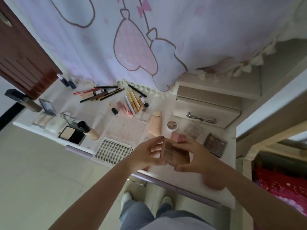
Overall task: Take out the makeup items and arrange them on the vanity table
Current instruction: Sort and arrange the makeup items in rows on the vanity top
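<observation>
White vanity table (191, 178) is shown from above, backed by a lilac curtain (116, 39) printed with pink shapes. One small brown palette (176, 152) is held above the table's near edge by two hands: the left hand (146, 155) grips its left side with curled fingers, and the right hand (196, 157) pinches its right side between thumb and fingers. The palette's pans are partly covered by the fingers.

Relative to the held palette, the following are laid out on the table:
- Two open eyeshadow palettes to the right, one pale (193, 131) and one dark (215, 143).
- One pink compact (178, 136), just behind, partly hidden by the right hand.
- One round pot (172, 125) and one peach tube (156, 126) behind.
- One lash tray (114, 149) to the left, with one clear tray (127, 128) behind it.
- One black compact (72, 135) and one foundation bottle (88, 130) further left.
- One loose pile of pencils (99, 93) far behind; the count cannot be made out.
- One cluster of lip tubes (131, 103) behind; the count is unclear.
- One beige case (207, 107) behind and to the right, bearing one pair of glasses (201, 118).

Items at the table's far left end are blurred.
</observation>
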`<state>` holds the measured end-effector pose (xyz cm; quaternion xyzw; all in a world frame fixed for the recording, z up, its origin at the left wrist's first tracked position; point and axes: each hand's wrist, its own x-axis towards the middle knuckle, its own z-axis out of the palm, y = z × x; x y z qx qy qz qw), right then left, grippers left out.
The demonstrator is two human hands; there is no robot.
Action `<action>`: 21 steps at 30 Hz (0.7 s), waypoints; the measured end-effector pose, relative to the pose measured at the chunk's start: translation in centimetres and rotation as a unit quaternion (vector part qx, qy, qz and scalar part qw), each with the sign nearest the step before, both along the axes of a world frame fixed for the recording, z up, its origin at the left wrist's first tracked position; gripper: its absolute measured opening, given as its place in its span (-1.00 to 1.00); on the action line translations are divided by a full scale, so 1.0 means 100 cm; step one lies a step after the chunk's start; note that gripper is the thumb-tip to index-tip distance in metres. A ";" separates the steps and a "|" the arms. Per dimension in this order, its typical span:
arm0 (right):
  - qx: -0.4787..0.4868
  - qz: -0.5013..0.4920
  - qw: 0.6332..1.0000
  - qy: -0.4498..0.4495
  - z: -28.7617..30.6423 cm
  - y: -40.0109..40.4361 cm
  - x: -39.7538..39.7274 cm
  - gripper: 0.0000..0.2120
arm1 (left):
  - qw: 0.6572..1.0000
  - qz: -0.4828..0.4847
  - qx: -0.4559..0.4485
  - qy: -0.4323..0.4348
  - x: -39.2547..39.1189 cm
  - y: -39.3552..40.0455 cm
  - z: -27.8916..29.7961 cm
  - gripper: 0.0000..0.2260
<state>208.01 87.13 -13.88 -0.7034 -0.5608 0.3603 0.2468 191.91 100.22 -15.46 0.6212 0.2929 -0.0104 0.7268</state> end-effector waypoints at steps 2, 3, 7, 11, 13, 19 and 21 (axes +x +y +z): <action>0.008 0.019 1.000 -0.011 0.006 0.003 0.003 -0.16 | 1.000 0.016 -0.003 -0.024 -0.003 0.003 0.009 -0.30; 0.004 0.019 1.000 -0.007 0.009 0.004 0.004 -0.18 | 0.999 0.021 0.002 -0.033 -0.004 0.003 0.011 -0.31; -0.009 0.019 0.999 0.041 0.012 0.007 0.007 -0.29 | 0.998 0.040 -0.007 -0.044 -0.011 -0.002 0.011 -0.36; -0.040 -0.063 0.982 0.175 0.007 0.009 0.010 -0.54 | 0.998 0.059 0.014 -0.014 -0.015 -0.007 0.004 -0.48; -0.069 -0.099 0.964 0.236 0.000 0.009 0.015 -0.61 | 0.997 0.062 0.036 0.009 -0.019 -0.008 -0.002 -0.51; -0.121 -0.309 0.853 0.403 -0.029 0.021 0.011 -0.72 | 0.989 0.070 0.085 0.098 -0.032 -0.023 -0.034 -0.48; -0.148 -0.336 0.852 0.373 -0.043 0.021 0.009 -0.67 | 0.987 0.059 0.094 0.118 -0.034 -0.033 -0.041 -0.48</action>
